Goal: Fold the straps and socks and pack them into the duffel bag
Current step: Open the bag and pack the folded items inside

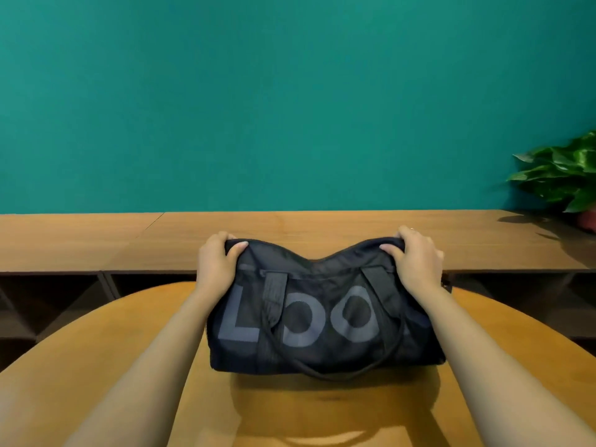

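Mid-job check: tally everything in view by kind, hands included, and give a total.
Duffel bag: 1
Hands: 2, left hand and right hand, each gripping a top end of the bag
Potted plant: 1
Round table: 1
Low cabinet: 1
Loose socks or straps: 0 in view
Total: 6

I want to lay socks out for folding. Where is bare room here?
Bare table lies outside each forearm and between the duffel bag and the near edge. The sideboard behind is bare left of the potted plant. Crowded: left hand and right hand grip the bag's top.
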`<move>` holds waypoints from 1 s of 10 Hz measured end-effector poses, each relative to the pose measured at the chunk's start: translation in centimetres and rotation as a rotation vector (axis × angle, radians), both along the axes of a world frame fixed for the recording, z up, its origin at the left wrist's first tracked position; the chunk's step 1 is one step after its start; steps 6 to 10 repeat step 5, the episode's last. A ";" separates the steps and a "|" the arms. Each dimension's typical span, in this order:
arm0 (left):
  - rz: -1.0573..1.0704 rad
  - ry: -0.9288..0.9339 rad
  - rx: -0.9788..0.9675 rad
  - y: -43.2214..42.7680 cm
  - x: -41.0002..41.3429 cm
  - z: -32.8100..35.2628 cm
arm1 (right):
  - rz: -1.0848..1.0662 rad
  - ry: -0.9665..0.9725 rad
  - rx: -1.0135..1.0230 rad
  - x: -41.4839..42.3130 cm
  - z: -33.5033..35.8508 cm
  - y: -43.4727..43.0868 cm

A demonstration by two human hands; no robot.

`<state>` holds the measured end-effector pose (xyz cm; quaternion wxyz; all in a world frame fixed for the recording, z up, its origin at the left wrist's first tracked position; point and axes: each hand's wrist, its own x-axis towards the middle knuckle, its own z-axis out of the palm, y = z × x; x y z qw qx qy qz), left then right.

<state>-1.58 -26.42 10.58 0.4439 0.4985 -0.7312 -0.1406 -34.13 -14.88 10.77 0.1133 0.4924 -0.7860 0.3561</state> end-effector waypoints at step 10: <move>0.063 -0.634 0.270 -19.2 -10.9 -1.2 | 0.005 -0.056 0.583 -4.9 -1.0 -20.0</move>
